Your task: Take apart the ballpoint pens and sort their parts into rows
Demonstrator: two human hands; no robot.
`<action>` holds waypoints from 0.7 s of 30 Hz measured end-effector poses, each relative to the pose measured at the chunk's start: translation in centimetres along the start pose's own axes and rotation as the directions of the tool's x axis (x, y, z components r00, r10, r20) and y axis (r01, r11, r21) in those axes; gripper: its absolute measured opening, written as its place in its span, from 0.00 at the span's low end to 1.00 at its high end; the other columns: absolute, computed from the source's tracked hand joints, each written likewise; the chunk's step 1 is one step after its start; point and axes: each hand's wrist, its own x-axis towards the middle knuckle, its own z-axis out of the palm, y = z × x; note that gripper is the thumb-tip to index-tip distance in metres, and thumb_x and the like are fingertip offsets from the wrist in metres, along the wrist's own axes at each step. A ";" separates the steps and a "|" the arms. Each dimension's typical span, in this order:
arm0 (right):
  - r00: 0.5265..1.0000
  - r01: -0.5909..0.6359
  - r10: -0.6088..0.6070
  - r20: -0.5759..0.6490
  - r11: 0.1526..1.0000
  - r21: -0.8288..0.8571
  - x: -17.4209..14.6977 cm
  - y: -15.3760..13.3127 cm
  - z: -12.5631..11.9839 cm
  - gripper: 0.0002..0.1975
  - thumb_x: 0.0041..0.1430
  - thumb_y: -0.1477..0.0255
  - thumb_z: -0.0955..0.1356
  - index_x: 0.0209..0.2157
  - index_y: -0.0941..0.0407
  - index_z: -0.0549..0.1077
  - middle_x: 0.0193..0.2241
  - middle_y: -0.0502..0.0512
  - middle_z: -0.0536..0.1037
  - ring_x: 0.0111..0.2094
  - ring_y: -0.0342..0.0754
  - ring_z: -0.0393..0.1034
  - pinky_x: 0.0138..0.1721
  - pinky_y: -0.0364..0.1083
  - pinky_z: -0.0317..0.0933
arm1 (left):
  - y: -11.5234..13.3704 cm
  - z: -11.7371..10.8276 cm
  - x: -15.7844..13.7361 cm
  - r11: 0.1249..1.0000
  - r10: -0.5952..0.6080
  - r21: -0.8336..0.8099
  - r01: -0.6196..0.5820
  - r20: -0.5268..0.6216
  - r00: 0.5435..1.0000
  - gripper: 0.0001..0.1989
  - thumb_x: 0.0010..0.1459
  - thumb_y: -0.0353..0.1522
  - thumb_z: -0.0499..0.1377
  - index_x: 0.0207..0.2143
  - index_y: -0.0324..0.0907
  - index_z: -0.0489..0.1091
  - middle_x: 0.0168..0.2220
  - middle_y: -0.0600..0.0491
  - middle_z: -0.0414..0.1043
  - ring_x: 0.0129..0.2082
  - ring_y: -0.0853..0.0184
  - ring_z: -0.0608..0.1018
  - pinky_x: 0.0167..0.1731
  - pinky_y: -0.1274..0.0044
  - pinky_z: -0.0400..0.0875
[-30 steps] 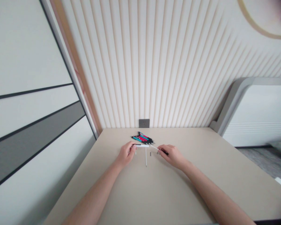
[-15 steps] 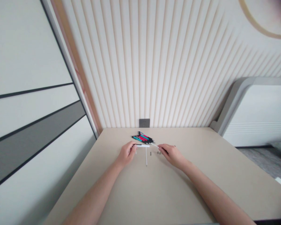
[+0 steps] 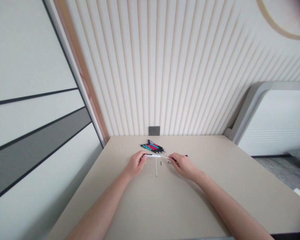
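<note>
Left hand (image 3: 137,164) pinches a white tube (image 3: 155,156); right hand (image 3: 183,165), curled, grips a thin rod (image 3: 165,157). Pens (image 3: 153,147) lie beyond both.

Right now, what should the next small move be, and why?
Probably bring the rod into line with the barrel: the left hand grips the barrel, and the rod in the right hand slants from it, its tip at the barrel's end.
</note>
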 end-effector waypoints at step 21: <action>0.963 0.070 -0.060 0.262 0.997 -0.031 -0.5 -1.3 -0.6 0.09 0.62 0.74 0.63 0.33 0.54 0.74 0.31 0.53 0.78 0.34 0.48 0.72 0.35 0.43 0.58 | 0.5 -0.1 -0.1 0.994 0.085 0.056 -0.091 0.100 0.991 0.13 0.65 0.36 0.47 0.35 0.40 0.68 0.26 0.54 0.65 0.25 0.70 0.67 0.29 0.79 0.61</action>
